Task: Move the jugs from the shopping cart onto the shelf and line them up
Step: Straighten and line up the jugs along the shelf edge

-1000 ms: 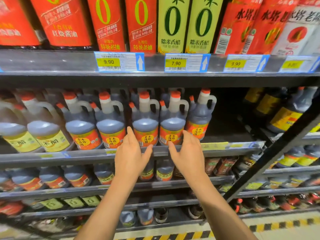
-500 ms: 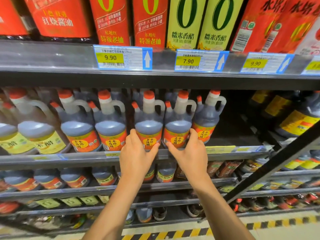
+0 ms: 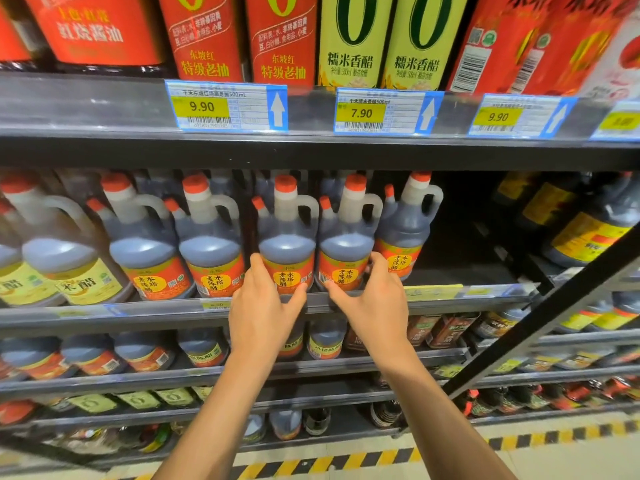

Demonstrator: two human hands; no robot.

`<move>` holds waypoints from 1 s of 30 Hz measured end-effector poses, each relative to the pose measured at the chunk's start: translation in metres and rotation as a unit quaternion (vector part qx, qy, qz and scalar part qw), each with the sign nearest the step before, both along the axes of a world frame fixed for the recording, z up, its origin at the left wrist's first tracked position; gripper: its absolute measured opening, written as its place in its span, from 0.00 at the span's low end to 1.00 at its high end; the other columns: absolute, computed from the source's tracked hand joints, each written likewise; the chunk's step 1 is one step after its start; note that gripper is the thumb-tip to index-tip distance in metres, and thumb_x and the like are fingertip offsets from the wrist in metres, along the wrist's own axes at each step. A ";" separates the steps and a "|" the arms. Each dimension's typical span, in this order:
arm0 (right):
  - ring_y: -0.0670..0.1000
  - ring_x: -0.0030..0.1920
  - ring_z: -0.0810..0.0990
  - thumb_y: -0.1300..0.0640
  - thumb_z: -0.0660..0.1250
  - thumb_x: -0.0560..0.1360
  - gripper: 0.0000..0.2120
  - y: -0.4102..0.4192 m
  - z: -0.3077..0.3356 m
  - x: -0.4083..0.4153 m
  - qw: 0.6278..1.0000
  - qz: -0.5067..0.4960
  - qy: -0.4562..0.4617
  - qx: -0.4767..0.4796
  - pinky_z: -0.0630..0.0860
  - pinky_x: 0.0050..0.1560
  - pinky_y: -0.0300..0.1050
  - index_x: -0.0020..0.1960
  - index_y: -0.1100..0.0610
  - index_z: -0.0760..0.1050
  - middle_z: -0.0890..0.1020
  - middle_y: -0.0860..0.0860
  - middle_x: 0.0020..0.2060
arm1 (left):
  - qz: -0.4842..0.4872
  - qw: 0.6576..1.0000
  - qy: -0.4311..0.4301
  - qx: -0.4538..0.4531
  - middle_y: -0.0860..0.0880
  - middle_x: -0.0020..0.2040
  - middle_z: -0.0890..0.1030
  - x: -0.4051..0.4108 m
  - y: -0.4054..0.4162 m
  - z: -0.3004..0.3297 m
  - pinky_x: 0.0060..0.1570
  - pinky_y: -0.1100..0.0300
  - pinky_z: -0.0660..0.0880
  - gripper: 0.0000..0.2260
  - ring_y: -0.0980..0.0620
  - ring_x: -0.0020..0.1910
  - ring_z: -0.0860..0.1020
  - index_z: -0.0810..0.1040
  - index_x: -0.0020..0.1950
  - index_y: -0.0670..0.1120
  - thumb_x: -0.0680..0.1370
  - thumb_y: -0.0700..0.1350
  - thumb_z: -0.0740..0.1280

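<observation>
Both hands reach up to the front row of dark vinegar jugs standing on the shelf [image 3: 346,301]. The left hand [image 3: 263,311] has its fingers [image 3: 258,268] spread wide around the lower label of one jug [image 3: 287,244]: the forefinger lies up the left side of the orange label, the thumb presses the label's lower right corner, just above the shelf lip. The right hand [image 3: 375,304] mirrors it on the neighbouring jug [image 3: 348,244], its thumb on the lower left of that label and its fingers curled round the right side, so that their tips lie between this jug and the outer jug [image 3: 405,230] beyond them. Both hands are cupped open against the jugs, touching them at the base; neither jug is lifted, both stand upright on the shelf

The two thumbs point toward each other, near but apart, over the narrow gap between the two jugs. Left of the left hand's fingers stand two more red-capped jugs [image 3: 207,244] with the same label, then yellow-labelled ones [image 3: 65,258]. Beyond the outer jug, right of the right hand's fingers, the shelf is dark and bare. Above the fingertips a price tag [image 3: 225,106] reads 9.90
</observation>
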State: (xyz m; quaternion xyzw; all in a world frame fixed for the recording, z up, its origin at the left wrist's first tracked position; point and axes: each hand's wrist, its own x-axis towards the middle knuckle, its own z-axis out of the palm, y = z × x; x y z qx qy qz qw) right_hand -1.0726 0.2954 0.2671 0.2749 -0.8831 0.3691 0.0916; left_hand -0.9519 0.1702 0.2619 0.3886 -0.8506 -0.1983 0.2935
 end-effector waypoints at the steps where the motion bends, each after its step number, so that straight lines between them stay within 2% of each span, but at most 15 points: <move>1: 0.55 0.59 0.78 0.33 0.72 0.69 0.41 0.001 0.001 0.000 1.000 0.001 0.004 0.003 0.79 0.55 0.55 0.71 0.57 0.67 0.81 0.52 0.58 | 0.001 1.000 -0.003 -0.002 0.41 0.66 0.77 0.000 0.001 0.000 0.54 0.44 0.80 0.39 0.41 0.62 0.78 0.60 0.76 0.40 0.75 0.62 0.69; 7: 0.56 0.63 0.75 0.37 0.72 0.72 0.40 0.010 0.004 -0.001 0.999 0.035 0.006 0.014 0.78 0.59 0.54 0.76 0.57 0.64 0.79 0.53 0.63 | 0.007 1.000 -0.011 0.003 0.41 0.66 0.77 0.000 0.003 0.004 0.54 0.44 0.80 0.39 0.41 0.63 0.77 0.61 0.75 0.42 0.74 0.64 0.68; 10: 0.55 0.67 0.73 0.40 0.71 0.74 0.37 0.021 0.006 -0.004 0.998 0.063 0.000 0.013 0.77 0.62 0.51 0.75 0.57 0.66 0.78 0.53 0.65 | 0.006 1.000 -0.009 0.012 0.43 0.64 0.77 0.000 0.006 0.004 0.55 0.46 0.80 0.38 0.43 0.62 0.77 0.62 0.74 0.43 0.74 0.64 0.69; 13: 0.55 0.62 0.75 0.42 0.71 0.75 0.27 0.037 0.006 -0.014 0.999 0.050 0.022 -0.005 0.79 0.57 0.52 0.67 0.56 0.74 0.81 0.52 0.58 | 0.002 1.000 -0.002 0.012 0.44 0.60 0.79 0.003 0.005 0.005 0.53 0.48 0.80 0.33 0.43 0.59 0.77 0.65 0.70 0.44 0.74 0.61 0.71; 15: 0.55 0.57 0.75 0.43 0.71 0.75 0.21 0.049 0.007 -0.027 0.999 0.021 0.028 -0.012 0.78 0.52 0.53 0.61 0.56 0.75 0.80 0.52 0.52 | 0.004 1.000 -0.005 0.010 0.43 0.61 0.78 0.004 0.005 0.004 0.54 0.47 0.79 0.35 0.42 0.61 0.77 0.64 0.73 0.42 0.75 0.60 0.71; 17: 0.55 0.57 0.75 0.44 0.73 0.74 0.23 0.055 0.009 -0.042 1.000 -0.007 0.021 -0.017 0.77 0.53 0.53 0.61 0.56 0.74 0.77 0.52 0.53 | 0.008 1.000 -0.010 0.001 0.43 0.62 0.77 0.005 0.005 0.002 0.55 0.47 0.79 0.36 0.42 0.62 0.76 0.63 0.75 0.41 0.75 0.60 0.71; 22: 0.59 0.59 0.77 0.37 0.76 0.67 0.41 0.043 0.017 -0.063 0.998 -0.042 -0.035 -0.016 0.80 0.52 0.59 0.68 0.59 0.65 0.77 0.56 0.58 | 0.008 1.000 -0.016 0.001 0.44 0.65 0.76 0.006 0.004 0.001 0.57 0.46 0.78 0.38 0.44 0.65 0.74 0.62 0.76 0.43 0.75 0.62 0.69; 26: 0.59 0.53 0.82 0.36 0.76 0.65 0.36 0.035 0.016 -0.072 0.997 -0.032 -0.069 -0.026 0.82 0.47 0.59 0.60 0.55 0.65 0.81 0.54 0.52 | 0.009 1.000 -0.015 0.004 0.43 0.70 0.73 0.007 0.004 0.003 0.62 0.46 0.77 0.41 0.43 0.68 0.72 0.59 0.79 0.42 0.75 0.62 0.69; 30: 0.58 0.52 0.81 0.33 0.76 0.64 0.35 0.040 0.013 -0.070 0.997 -0.020 -0.075 -0.031 0.82 0.45 0.59 0.57 0.51 0.63 0.80 0.54 0.51 | 0.007 1.000 -0.009 0.009 0.44 0.68 0.75 0.006 0.002 0.003 0.60 0.47 0.77 0.39 0.43 0.66 0.74 0.62 0.77 0.43 0.74 0.62 0.71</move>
